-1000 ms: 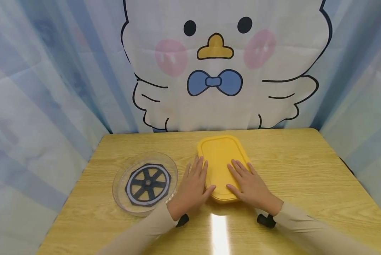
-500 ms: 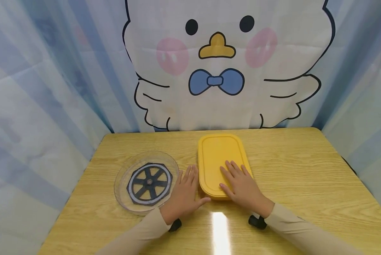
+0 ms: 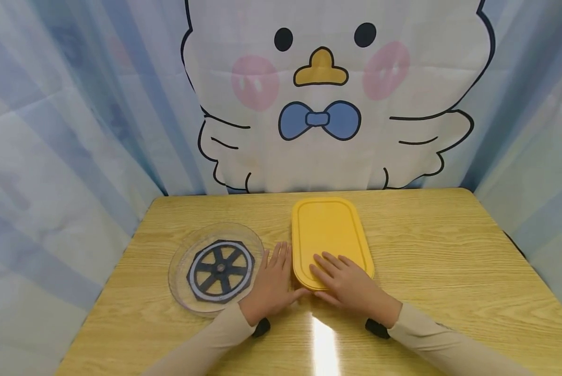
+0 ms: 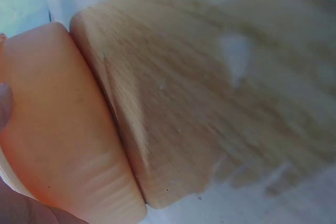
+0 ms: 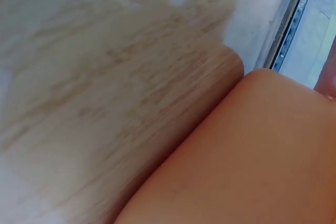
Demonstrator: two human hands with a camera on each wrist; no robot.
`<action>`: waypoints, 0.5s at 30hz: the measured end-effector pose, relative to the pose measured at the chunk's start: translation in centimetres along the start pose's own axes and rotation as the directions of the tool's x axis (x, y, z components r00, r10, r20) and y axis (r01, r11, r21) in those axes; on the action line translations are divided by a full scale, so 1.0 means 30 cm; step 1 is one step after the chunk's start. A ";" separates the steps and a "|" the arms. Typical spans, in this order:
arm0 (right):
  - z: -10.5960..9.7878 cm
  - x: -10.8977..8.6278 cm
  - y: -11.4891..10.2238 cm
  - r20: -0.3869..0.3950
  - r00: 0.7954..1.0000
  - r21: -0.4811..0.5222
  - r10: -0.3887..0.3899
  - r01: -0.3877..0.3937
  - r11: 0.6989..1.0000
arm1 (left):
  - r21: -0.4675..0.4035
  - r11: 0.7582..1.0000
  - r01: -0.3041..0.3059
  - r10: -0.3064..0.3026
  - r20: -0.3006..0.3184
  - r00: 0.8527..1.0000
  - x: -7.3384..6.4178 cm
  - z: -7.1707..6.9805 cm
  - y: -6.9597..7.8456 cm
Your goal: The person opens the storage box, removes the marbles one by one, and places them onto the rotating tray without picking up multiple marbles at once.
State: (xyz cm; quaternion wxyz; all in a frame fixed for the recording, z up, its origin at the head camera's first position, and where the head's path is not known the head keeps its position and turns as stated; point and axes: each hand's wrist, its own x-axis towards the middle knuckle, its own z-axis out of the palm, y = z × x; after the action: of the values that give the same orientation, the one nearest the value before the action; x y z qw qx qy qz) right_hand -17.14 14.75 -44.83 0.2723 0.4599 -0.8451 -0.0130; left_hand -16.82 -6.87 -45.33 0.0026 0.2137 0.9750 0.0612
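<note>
A yellow lidded box (image 3: 325,230) lies on the wooden table, its rounded lid in place. My left hand (image 3: 270,292) is held along the box's left side, fingers straight, with its thumb reaching to the front edge. On the front right part of the lid rest the fingers of my right hand (image 3: 351,284), and its thumb is at the front edge near the left thumb. Both wrist views show the box's smooth side wall, orange-tinted there: box wall (image 4: 68,114) on the left, box wall (image 5: 247,156) on the right.
Left of the box stands a clear round dish (image 3: 179,282) holding a dark, wheel-like piece (image 3: 220,268) with spokes and a pale ring. My left forearm passes close to its rim. A curtain (image 3: 318,162) with a cartoon bird hangs behind the table (image 3: 440,250).
My left hand has drawn back off the lid to the box's left side. My right hand has slid toward the front edge. The lid stays in place.
</note>
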 end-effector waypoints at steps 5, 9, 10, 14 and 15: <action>-0.017 -0.005 0.002 -0.021 0.999 0.008 -0.036 0.036 0.999 | -0.012 1.000 0.008 -0.007 0.017 1.000 0.010 0.001 0.003; -0.034 -0.018 0.006 -0.033 0.998 0.024 -0.050 0.051 0.998 | -0.020 1.000 0.009 -0.009 0.029 1.000 0.013 0.000 0.006; -0.038 -0.022 0.008 -0.043 0.998 0.026 -0.054 0.055 0.998 | -0.020 1.000 0.009 -0.008 0.031 0.999 0.014 0.000 0.007; -0.049 -0.034 0.014 -0.106 0.992 0.020 -0.071 0.074 0.997 | -0.009 1.000 0.011 -0.010 0.036 0.999 0.017 0.002 0.008; -0.052 -0.035 0.015 -0.124 0.989 0.018 -0.075 0.078 0.997 | -0.004 1.000 0.011 -0.011 0.035 0.999 0.018 0.004 0.008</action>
State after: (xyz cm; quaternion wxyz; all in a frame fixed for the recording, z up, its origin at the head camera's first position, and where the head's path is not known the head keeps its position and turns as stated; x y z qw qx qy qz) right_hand -16.31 16.20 -43.84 0.3179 0.4950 -0.8085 0.0146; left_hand -17.22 -6.42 -45.40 0.0203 0.2093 0.9758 0.0596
